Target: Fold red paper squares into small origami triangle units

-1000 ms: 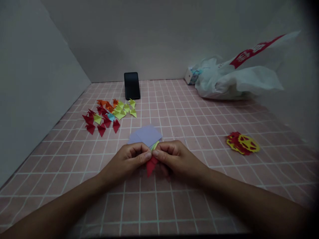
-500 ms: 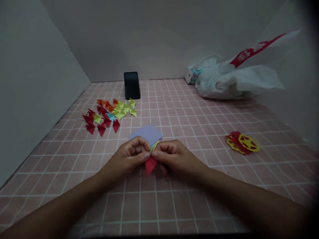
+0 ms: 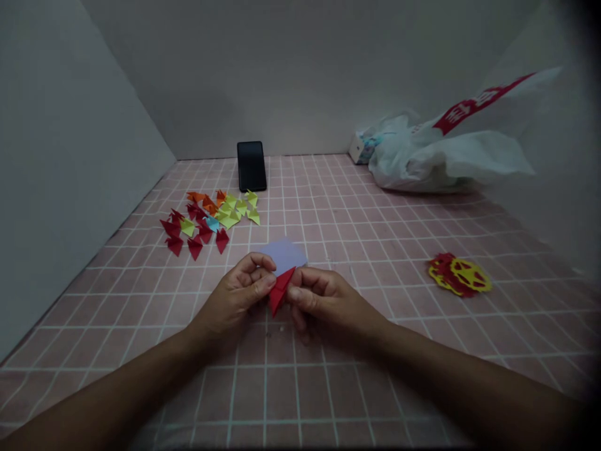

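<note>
room: plain grey walls (image 3: pixel 300 81) enclose a pink worktop (image 3: pixel 282 394) ruled with white grid lines; the light is dim.
folded birds: a cluster of small paper birds (image 3: pixel 195 247) lies to the left of the lilac paper (image 3: pixel 284 252) and farther back, in red, orange and yellow-green, with one light blue among them.
left hand: this hand (image 3: pixel 237 291) is at the near left of the lilac paper, fingers (image 3: pixel 256 260) curled, thumb and forefinger nearly together on the left edge of the red paper.
phone: a dark phone (image 3: pixel 252 166) leans upright behind the lilac paper, slightly left of it.
red paper: a folded, pointed red paper (image 3: pixel 280 290) is tilted between both hands, just in front of the lilac paper.
right hand: this hand (image 3: pixel 331 300) is at the near right of the lilac paper, thumb and fingers closed on the red paper's right edge; the fingertips behind it are hidden.
box: a patterned box (image 3: pixel 357 149), far behind the lilac paper to the right, partly covered by a white plastic bag (image 3: pixel 436 163) with red print.
cutouts: red and yellow openwork pieces (image 3: pixel 469 275) overlap in a pile, well to the right of the lilac paper.
</note>
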A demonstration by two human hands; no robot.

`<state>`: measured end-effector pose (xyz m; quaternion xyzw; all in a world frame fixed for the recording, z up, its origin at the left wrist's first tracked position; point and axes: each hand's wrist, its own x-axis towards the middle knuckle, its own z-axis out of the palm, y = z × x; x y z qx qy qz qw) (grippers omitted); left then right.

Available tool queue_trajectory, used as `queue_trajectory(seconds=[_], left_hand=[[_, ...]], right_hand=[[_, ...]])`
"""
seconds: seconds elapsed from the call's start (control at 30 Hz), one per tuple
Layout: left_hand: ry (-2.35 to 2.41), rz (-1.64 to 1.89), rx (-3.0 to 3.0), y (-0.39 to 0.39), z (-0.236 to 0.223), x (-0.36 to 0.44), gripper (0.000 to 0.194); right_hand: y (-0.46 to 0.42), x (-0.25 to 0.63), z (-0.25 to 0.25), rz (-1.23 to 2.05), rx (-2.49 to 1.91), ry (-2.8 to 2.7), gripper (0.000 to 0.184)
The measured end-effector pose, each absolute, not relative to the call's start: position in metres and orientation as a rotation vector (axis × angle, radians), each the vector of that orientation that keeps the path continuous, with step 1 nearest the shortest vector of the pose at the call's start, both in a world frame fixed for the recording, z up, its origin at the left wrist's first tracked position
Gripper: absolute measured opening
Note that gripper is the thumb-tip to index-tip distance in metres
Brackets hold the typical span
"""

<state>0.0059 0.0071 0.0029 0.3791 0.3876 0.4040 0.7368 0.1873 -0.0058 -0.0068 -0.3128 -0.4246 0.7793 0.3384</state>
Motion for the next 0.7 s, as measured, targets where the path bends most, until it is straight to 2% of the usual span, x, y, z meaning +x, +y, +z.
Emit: queue_trajectory(seconds=[0.7], left_hand=[[0.827,0.894,0.837,0.0034,-0.0009,0.0077,0.020]], right_hand=[[-0.0055,0.1869,-0.0046,2.064,-0.786,-1.076,0.027]])
